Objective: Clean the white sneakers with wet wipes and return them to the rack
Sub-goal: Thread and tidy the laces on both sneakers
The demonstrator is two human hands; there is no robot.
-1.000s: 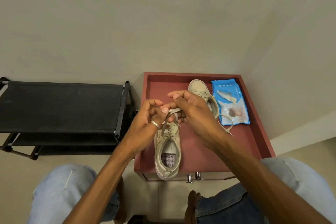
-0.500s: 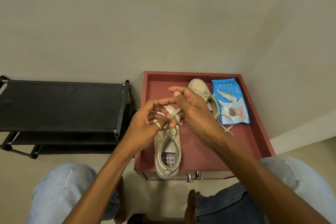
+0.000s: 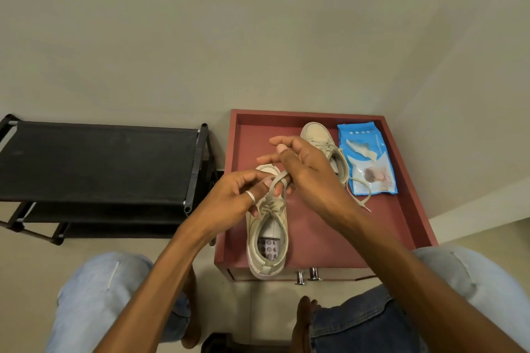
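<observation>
Two white sneakers rest on a dark red cabinet top [image 3: 315,241]. The near sneaker [image 3: 267,249] points away from me, heel at the front edge. My left hand [image 3: 229,200], a ring on one finger, and my right hand [image 3: 309,178] meet above its toe, both pinching its lace [image 3: 276,183], which loops between the fingers. The far sneaker [image 3: 318,135] lies behind my right hand, partly hidden, with a loose lace [image 3: 362,195] trailing to the right. A blue pack of wet wipes [image 3: 368,160] lies at the right of the top.
A black shoe rack [image 3: 97,163] with fabric shelves stands on the floor to the left, close to the cabinet. The wall runs behind both. My knees in jeans are at the bottom, with bare feet below the cabinet's front edge and its metal handles [image 3: 307,276].
My hands have kept working the near sneaker's lace: the right fingers spread and lifted, and the lace now loops around the left fingers. Sneakers and wipes have stayed put.
</observation>
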